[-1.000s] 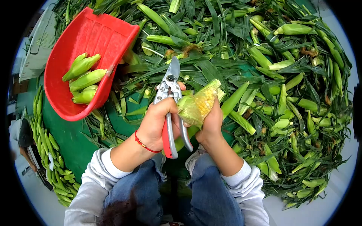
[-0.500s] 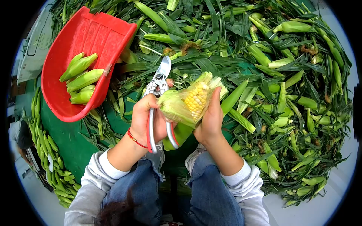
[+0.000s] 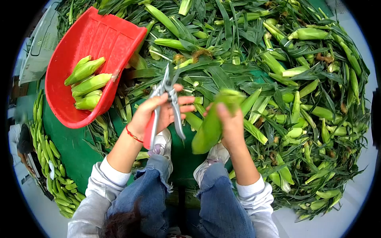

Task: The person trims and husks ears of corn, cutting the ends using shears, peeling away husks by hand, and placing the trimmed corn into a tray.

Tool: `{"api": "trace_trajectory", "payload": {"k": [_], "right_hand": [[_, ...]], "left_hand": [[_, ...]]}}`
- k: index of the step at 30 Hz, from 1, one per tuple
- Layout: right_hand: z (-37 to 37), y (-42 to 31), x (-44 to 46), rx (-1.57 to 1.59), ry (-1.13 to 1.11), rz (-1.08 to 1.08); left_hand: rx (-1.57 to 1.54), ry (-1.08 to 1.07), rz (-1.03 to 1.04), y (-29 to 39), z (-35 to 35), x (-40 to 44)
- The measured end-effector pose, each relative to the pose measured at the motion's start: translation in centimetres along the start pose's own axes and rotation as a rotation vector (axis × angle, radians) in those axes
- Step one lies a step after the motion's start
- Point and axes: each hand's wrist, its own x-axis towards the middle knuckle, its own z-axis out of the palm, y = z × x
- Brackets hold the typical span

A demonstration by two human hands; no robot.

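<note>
My left hand (image 3: 141, 117) holds red-and-silver pruning shears (image 3: 168, 85) against its palm under the thumb, fingers partly spread. The blades point away from me and the two handles stand apart. My right hand (image 3: 233, 130) is closed around a green-husked ear of corn (image 3: 207, 133), just right of the shears and apart from them. The ear is tilted, slightly blurred at its upper end, and shows no kernels from this side. Both hands are above my knees.
A red scoop (image 3: 103, 37) at upper left holds several husked ears (image 3: 91, 83). Cut leaves and ears (image 3: 285, 119) are heaped ahead and to the right. More ears (image 3: 55, 170) lie piled at far left, and a pale crate (image 3: 39, 51) stands behind.
My right hand has drawn the corn away from my left hand and turned it, so the bare yellow kernels no longer show. My left fingers have spread while keeping the shears.
</note>
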Motion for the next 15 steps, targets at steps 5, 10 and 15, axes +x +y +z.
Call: {"api": "trace_trajectory", "payload": {"k": [5, 10, 15], "right_hand": [[-1.6, -0.8, 0.3, 0.661, 0.132, 0.108], [0.2, -1.2, 0.2, 0.097, 0.089, -0.088], [-7.6, 3.2, -4.4, -0.516, 0.178, -0.202]], "left_hand": [[1.146, 0.065, -0.094, -6.1, -6.9, -2.5], [0.299, 0.141, -0.060, -7.2, -4.5, -4.3], [0.074, 0.079, 0.472, -0.2, -8.0, -8.4]]}}
